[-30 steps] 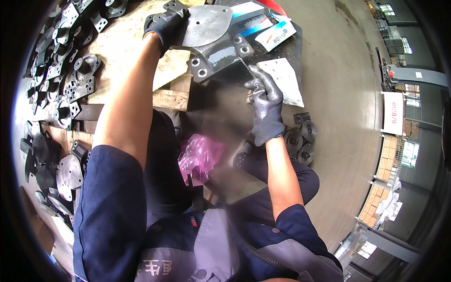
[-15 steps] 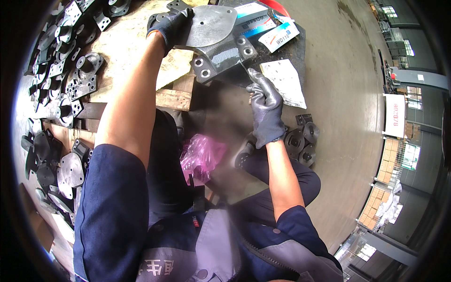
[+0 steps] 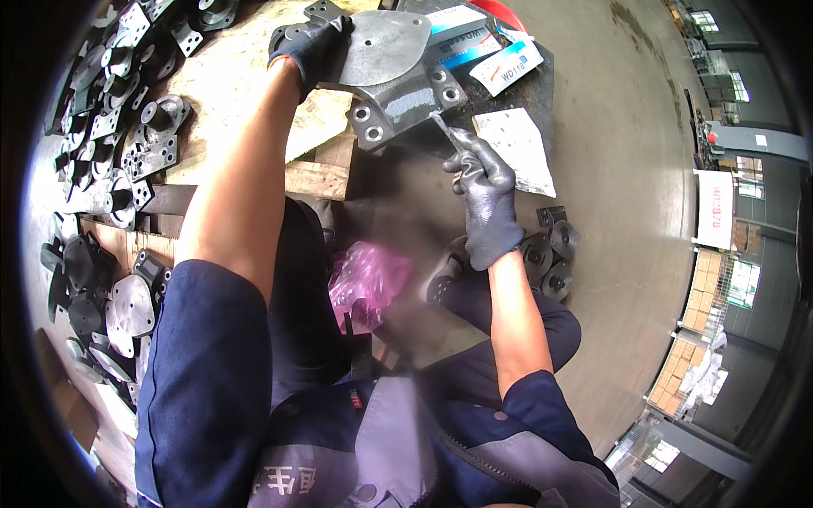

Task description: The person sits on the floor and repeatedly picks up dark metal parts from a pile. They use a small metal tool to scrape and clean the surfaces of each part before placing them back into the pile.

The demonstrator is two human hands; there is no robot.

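Observation:
A grey metal bracket with a rounded plate and bolt holes at its corners lies at the top centre, on the edge of the workbench. My left hand, in a dark glove, is closed on the bracket's left end; its fingertips are partly hidden. In my right hand, also gloved, a thin, narrow stick-like tool is pinched. The tool's tip touches or nearly touches the bracket's near edge, beside a shiny, lighter patch on its face. What kind of tool it is does not show.
Blue-and-white packets and a stained white sheet lie right of the bracket, near a red round rim. Many similar metal parts crowd the left. Below are a pink plastic bag and dark round parts on the floor.
My right hand has shifted slightly down and right, and the thin tool now shows more plainly at the bracket's edge. My left hand keeps its hold.

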